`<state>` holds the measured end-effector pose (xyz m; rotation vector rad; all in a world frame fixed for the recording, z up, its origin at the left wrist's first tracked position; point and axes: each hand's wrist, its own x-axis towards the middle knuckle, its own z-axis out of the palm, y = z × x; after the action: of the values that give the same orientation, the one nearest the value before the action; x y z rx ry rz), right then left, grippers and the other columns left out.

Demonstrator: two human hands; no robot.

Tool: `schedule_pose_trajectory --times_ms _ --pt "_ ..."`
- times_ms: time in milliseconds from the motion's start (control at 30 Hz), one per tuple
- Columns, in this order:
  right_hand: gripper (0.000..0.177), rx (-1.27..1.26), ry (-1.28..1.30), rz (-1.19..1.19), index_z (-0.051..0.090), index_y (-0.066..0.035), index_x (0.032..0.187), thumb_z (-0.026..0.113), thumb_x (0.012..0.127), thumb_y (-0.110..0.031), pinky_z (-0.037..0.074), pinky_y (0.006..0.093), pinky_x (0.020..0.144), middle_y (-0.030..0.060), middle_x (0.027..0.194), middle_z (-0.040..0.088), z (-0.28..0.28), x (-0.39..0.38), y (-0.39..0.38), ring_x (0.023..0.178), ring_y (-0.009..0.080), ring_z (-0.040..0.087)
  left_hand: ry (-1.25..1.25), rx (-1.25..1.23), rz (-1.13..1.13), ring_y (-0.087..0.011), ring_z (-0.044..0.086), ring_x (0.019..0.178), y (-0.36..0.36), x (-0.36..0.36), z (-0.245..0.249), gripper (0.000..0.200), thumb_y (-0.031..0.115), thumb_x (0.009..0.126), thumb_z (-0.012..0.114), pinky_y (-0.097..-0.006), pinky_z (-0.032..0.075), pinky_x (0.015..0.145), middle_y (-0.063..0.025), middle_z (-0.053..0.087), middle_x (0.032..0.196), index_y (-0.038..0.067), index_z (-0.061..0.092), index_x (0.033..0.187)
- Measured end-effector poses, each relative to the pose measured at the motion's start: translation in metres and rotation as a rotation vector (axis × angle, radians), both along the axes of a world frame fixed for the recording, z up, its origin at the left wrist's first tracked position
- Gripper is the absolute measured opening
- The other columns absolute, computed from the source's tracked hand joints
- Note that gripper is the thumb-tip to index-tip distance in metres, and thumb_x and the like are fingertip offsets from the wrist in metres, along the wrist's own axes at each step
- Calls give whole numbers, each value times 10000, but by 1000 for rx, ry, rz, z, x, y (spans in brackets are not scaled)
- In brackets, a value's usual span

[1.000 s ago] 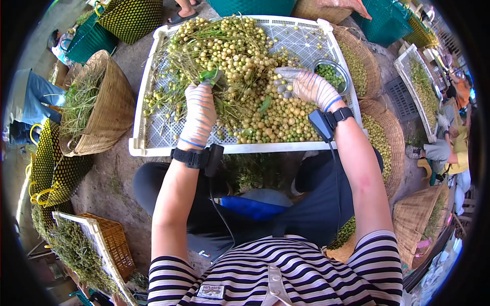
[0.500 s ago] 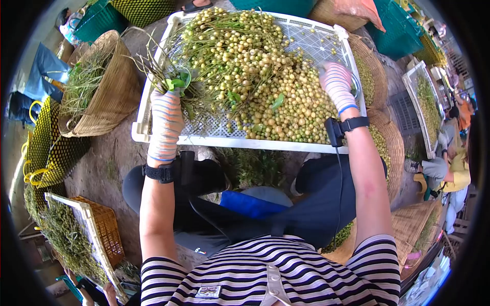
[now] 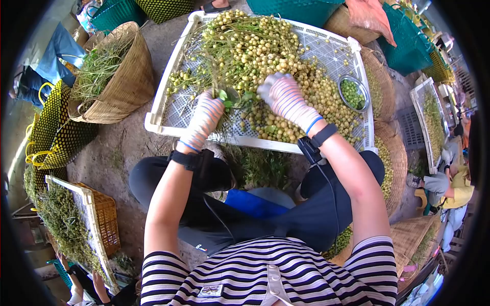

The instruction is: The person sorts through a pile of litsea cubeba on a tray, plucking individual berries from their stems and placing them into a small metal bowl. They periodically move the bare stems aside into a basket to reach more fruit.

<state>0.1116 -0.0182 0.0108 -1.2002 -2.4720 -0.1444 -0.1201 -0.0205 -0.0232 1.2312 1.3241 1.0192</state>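
Note:
My left hand [image 3: 206, 116], in a striped glove, is closed around a bunch of thin stems [image 3: 216, 76] with a few green leaves, at the left part of a white mesh tray [image 3: 171, 84]. To its right, my gloved right hand [image 3: 290, 99] is over the heap of small round yellowish fruit [image 3: 255, 43]. Its fingers point left toward the bunch and look bent, but blur hides whether they grip anything. A round metal bowl [image 3: 353, 94] of small green fruit sits at the tray's right side. Fruit on stems lies at the back, loose fruit nearer the front.
A tall woven basket [image 3: 127, 76] of stems stands to the left, beside yellow-and-black bags [image 3: 58, 137]. Fruit-filled baskets [image 3: 395, 168] flank the tray's right side. Another stem-laden tray [image 3: 97, 229] is at lower left. A person in yellow [image 3: 459, 188] sits at far right.
My right hand has moved left from the metal bowl to the fruit heap, uncovering the bowl. My left hand has shifted right and inward with the stems. The view has shifted slightly.

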Motion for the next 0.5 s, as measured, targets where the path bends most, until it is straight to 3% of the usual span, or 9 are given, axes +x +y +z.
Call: schedule_pose_trajectory --times_ms 67,167,233,300,367,400,433,500 --pt "42 1 439 -47 611 -102 773 618 732 -100 462 358 682 95 762 574 20 9 15 772 278 565 -115 -148 20 -111 482 581 1 11 -6 82 54 803 511 -276 395 513 1 521 637 41 571 857" --pt "22 -65 802 -42 588 -64 808 602 796 -54 463 278 641 46 783 607 49 32 28 709 178 574 -238 -200 40 -101 437 536 5 14 -21 48 84 825 509 -257 373 485 13 467 599 64 544 801" --pt "54 -404 1160 -140 601 -48 866 600 825 -83 459 233 606 14 761 610 74 47 27 647 100 553 -334 -200 58 -94 406 506 10 16 -20 83 105 840 507 -244 359 467 21 431 574 79 527 763" --pt "104 -440 1295 -73 621 -42 891 622 824 -122 472 208 596 0 723 606 82 60 28 622 73 564 -503 -203 65 -87 376 476 21 15 -23 133 125 855 506 -231 344 449 30 395 549 95 509 726" --pt "113 -457 1242 -135 627 -43 894 629 820 -129 476 211 587 3 729 614 85 70 29 627 69 572 -798 -177 2 -81 346 446 39 13 -26 186 145 870 504 -218 329 431 38 358 524 110 492 688" --pt "113 -440 1249 -134 627 -43 894 629 820 -129 476 211 587 3 729 614 94 70 30 627 69 572 -605 -136 143 -94 407 486 18 38 31 89 111 860 496 -222 357 451 17 472 600 53 558 832" --pt "122 -408 1320 -19 631 -42 894 636 816 -136 474 210 582 6 728 619 106 67 26 623 68 572 -255 73 51 -101 484 563 9 42 53 152 59 840 490 -246 409 504 -21 574 728 -1 592 935" --pt "150 -326 1336 58 641 -39 889 657 802 -161 469 204 571 14 720 630 131 61 10 613 64 573 -181 195 -27 -102 534 632 15 56 88 196 16 826 481 -246 444 563 -40 613 793 -9 609 972"
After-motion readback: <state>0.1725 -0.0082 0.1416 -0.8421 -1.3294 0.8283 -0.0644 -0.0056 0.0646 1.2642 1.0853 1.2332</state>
